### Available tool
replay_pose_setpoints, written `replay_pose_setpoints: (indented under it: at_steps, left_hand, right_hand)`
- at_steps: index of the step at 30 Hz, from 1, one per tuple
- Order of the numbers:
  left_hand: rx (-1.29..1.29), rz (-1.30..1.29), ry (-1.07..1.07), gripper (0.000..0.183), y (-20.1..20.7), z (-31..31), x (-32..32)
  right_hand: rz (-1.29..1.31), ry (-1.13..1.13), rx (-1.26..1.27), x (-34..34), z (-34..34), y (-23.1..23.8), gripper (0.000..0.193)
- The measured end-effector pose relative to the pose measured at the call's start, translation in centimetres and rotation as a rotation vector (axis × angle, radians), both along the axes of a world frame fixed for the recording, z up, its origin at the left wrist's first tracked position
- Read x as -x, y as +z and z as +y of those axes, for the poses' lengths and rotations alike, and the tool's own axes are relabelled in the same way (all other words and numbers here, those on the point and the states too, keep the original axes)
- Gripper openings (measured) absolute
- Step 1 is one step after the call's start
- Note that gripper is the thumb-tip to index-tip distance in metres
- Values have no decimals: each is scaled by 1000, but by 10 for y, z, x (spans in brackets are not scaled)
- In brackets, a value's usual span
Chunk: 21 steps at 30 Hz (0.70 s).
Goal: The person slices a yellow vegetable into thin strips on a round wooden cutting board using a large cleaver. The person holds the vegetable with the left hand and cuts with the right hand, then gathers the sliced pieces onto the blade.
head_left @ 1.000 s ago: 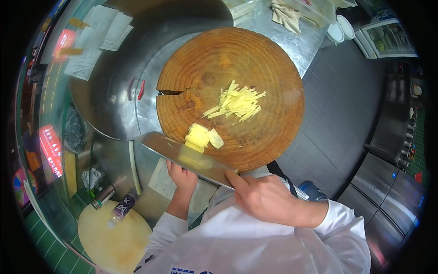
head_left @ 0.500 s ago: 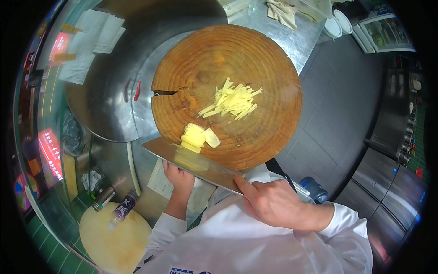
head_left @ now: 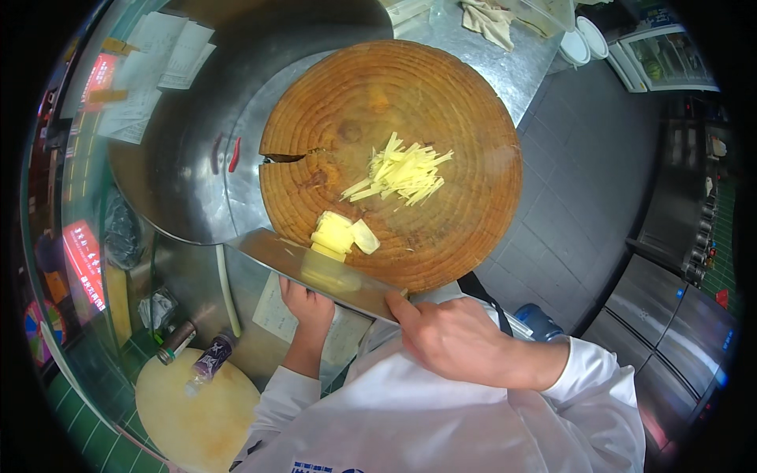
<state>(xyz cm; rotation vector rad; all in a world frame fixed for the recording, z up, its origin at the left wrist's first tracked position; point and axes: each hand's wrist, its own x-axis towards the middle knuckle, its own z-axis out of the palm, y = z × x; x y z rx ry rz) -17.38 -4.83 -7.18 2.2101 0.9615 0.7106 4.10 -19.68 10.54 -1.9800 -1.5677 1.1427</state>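
My right hand (head_left: 453, 339) is closed on the handle end of a broad cleaver (head_left: 280, 258), one finger lying along the blade. The blade slants over the near left rim of a round wooden chopping block (head_left: 465, 205). Just beyond it lies a stack of pale yellow slices (head_left: 333, 235), apparently ginger, with a loose slice (head_left: 364, 236) beside it. A heap of thin pale yellow shreds (head_left: 406, 172) rests at the block's middle. My left hand (head_left: 309, 311) is at the near side of the blade, which hides its fingertips; whether it grips anything is hidden.
A large steel basin (head_left: 177, 181) curves behind the block on the left, with a red chilli (head_left: 234, 154) in it. A pale round board (head_left: 189, 414) carries a bottle (head_left: 211, 361) at lower left. A cloth (head_left: 487, 24) lies on the steel counter at the back.
The cleaver and my right hand have shifted slightly left and up, and the blade tip reaches further past the block's left rim. The slices and shreds lie as before.
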Motion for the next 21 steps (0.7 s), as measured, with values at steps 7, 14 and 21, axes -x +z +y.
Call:
replay_pose_setpoints:
  at_steps: [7,14,21]
  left_hand:
    - [26,15,3,28,5,1,-3]
    - [17,-26,7,28,1,1,-3]
    - [70,-39,27,19,5,2,-6]
  right_hand:
    - [6,-28,-45,4,12,-12,41]
    - [11,-39,27,3,16,-11,45]
    - [3,-33,-18,14,41,-43,42]
